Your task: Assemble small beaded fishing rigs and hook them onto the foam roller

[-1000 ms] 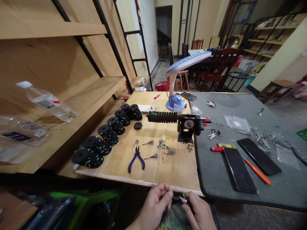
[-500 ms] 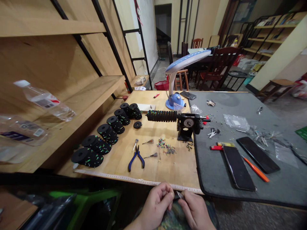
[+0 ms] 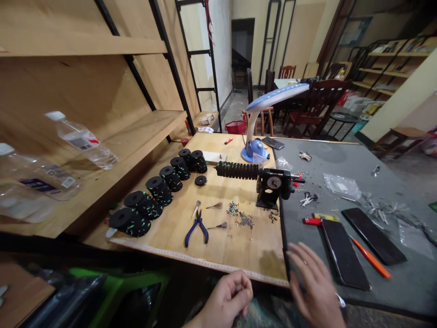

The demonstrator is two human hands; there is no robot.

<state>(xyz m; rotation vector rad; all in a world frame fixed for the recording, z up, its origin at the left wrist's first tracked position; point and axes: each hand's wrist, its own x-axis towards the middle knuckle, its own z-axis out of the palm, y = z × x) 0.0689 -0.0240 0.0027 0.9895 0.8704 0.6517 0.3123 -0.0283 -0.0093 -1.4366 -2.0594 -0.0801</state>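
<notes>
My left hand [image 3: 232, 295] is closed below the table's front edge, fingers curled and thumb pressed against them; anything pinched there is too small to make out. My right hand [image 3: 312, 284] reaches over the front edge of the grey mat, fingers stretched forward and slightly blurred. From its right side pokes the shiny end of a small metal tool [image 3: 340, 300], mostly hidden by the palm. Ahead lie blue-handled pliers [image 3: 197, 230], small coloured beads [image 3: 233, 209], fine metal pieces [image 3: 246, 221] and dark little cylinders [image 3: 273, 216].
Black foam spools [image 3: 159, 189] with green-tipped pieces line the left. A black crank machine [image 3: 273, 184] carries a ridged black roll [image 3: 237, 170]. Behind it stands a blue lamp [image 3: 254, 149]. Phones [image 3: 345, 253], an orange-handled tool [image 3: 371, 258] and plastic bags [image 3: 341, 184] lie on the mat.
My right hand has moved away from the left, rightward and forward to the mat's edge, its fingers straightening. The left stays low and closed. The view has shifted slightly left.
</notes>
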